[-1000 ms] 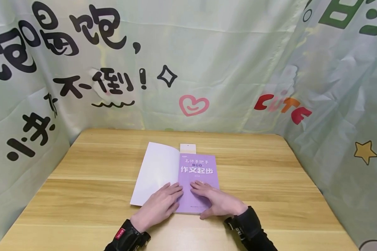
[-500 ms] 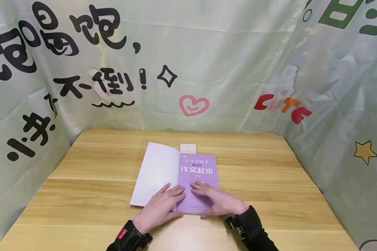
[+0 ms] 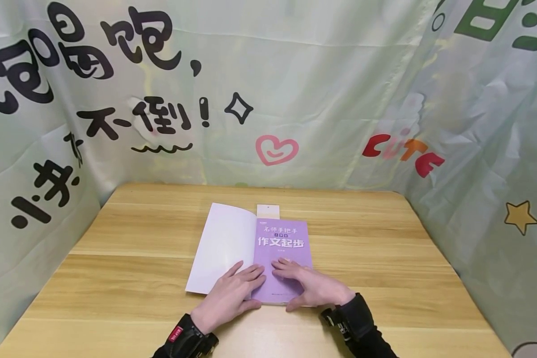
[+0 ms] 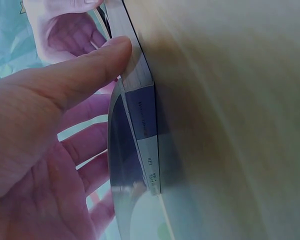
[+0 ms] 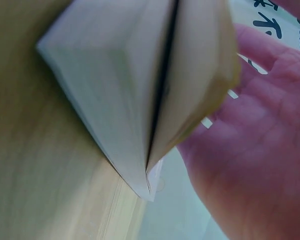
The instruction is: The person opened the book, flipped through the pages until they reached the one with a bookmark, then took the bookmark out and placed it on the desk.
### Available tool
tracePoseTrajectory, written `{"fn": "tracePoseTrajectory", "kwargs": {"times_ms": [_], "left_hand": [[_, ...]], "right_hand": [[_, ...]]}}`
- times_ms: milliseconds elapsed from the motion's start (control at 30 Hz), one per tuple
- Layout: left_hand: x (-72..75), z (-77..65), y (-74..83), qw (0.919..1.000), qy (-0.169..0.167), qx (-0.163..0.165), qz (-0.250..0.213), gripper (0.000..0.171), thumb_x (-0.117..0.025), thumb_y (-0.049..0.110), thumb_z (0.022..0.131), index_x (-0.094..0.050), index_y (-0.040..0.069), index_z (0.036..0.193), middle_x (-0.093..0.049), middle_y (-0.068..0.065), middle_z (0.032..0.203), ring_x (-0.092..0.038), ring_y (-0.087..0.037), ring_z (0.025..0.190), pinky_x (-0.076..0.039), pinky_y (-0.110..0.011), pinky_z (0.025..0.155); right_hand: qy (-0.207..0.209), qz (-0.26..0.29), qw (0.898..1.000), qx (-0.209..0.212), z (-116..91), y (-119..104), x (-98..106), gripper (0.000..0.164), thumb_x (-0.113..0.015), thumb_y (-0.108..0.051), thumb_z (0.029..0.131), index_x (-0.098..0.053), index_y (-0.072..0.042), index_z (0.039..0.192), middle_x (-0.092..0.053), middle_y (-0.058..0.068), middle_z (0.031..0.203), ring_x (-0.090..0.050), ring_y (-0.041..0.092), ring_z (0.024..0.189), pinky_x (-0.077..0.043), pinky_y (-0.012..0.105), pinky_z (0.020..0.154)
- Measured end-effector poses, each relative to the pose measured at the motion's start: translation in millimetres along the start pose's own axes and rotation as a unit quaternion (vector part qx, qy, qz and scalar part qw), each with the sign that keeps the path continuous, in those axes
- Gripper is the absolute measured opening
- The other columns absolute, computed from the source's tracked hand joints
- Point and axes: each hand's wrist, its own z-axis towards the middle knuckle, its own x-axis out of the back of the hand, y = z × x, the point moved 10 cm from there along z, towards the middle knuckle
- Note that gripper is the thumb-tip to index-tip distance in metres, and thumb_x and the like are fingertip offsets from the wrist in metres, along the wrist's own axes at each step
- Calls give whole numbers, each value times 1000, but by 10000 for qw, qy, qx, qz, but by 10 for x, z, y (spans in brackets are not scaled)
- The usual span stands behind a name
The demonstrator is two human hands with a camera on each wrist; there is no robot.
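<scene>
The book (image 3: pixel 282 253) lies midway between the left and right edges of the table (image 3: pixel 376 238), its top toward the far edge, cover (image 3: pixel 221 243) folded out leftward. The left hand (image 3: pixel 228 296) and right hand (image 3: pixel 315 286) rest on it, fingers extended, gripping nothing. It is probably light; the cover looks thin, springy and perhaps slick, and the pages, parted at the lower edge, may fan. Spine and outer edge together seem the surest hold.
</scene>
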Motion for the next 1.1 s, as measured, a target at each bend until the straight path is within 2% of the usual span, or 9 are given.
{"fn": "tracePoseTrajectory", "kwargs": {"times_ms": [767, 1100], "left_hand": [[-63, 20, -22, 9999, -67, 106, -78, 59, -65, 42, 85, -60, 5, 130, -51, -12, 141, -42, -23, 131, -28, -50, 113], [-71, 23, -41, 9995, -114, 199, -209, 60, -66, 43, 84, -60, 4, 130, -50, -12, 141, -42, -24, 131, -27, -51, 113]], "right_hand": [[33, 51, 10000, 63, -16, 16, 42, 77, -79, -26, 73, -48, -1, 139, -30, 14, 154, -20, 34, 140, -21, 56, 113], [-47, 176, 9998, -58, -39, 46, 47, 72, -78, -25, 75, -51, -1, 137, -33, 14, 152, -22, 31, 140, -20, 55, 114]]}}
